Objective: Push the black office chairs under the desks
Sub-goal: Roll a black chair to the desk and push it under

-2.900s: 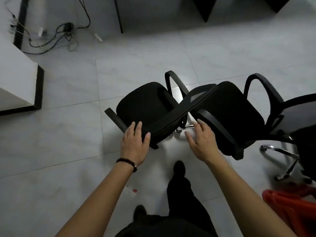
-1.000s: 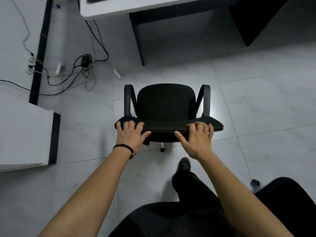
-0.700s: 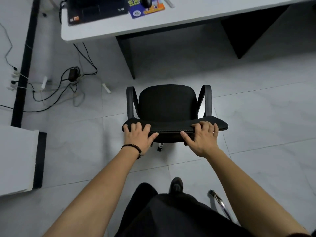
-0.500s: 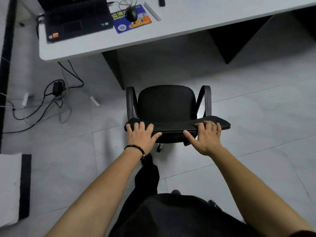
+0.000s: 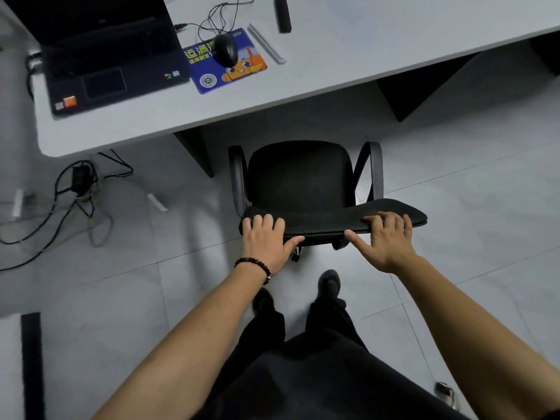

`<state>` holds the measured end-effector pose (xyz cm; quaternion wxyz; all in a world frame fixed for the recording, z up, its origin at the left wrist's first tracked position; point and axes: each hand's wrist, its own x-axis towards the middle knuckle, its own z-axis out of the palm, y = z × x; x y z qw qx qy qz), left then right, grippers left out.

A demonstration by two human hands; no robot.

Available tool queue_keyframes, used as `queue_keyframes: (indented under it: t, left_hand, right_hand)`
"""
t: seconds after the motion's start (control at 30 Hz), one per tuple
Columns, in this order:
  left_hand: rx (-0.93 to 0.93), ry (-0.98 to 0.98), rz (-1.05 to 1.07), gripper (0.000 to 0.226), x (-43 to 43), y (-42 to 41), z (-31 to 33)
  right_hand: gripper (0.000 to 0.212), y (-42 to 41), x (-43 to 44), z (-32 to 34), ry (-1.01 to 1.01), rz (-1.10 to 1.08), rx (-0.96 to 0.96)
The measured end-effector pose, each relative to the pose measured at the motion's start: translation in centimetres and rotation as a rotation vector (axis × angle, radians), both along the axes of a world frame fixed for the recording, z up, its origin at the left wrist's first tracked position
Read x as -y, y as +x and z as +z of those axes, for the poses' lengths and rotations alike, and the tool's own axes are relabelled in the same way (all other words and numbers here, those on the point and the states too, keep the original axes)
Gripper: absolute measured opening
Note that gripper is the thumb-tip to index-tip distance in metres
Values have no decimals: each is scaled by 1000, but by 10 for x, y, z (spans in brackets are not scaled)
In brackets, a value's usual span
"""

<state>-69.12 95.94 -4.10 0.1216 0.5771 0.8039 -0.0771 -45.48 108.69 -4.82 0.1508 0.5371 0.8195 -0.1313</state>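
A black office chair (image 5: 300, 177) with two armrests faces the white desk (image 5: 348, 68), its seat front just short of the desk's edge. I look down on its backrest top (image 5: 327, 221). My left hand (image 5: 265, 241) grips the left end of that top edge, fingers over it and thumb underneath. My right hand (image 5: 385, 241) grips the right end the same way. The chair's base and wheels are hidden under the seat.
On the desk lie a dark laptop (image 5: 106, 53), a mouse (image 5: 225, 50) on a blue mouse pad (image 5: 224, 65) and a black remote (image 5: 282, 13). A black desk leg (image 5: 194, 153) stands left of the chair. Cables (image 5: 75, 192) trail on the floor at left.
The chair was turned away from a second chair and rolled forward toward the desk. The desk top has come into view and the seat now nears its edge. Both hands keep their grip.
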Motion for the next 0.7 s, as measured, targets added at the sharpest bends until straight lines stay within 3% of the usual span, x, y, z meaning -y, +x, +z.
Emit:
queue_keyframes:
  t: [0.33, 0.7]
  left_hand:
    - [33, -57, 215, 59, -34, -15, 1]
    - [62, -53, 343, 58, -26, -43, -2]
  right_hand:
    - [95, -42, -66, 2, 25, 162, -54]
    - [86, -91, -66, 2, -5, 238, -90]
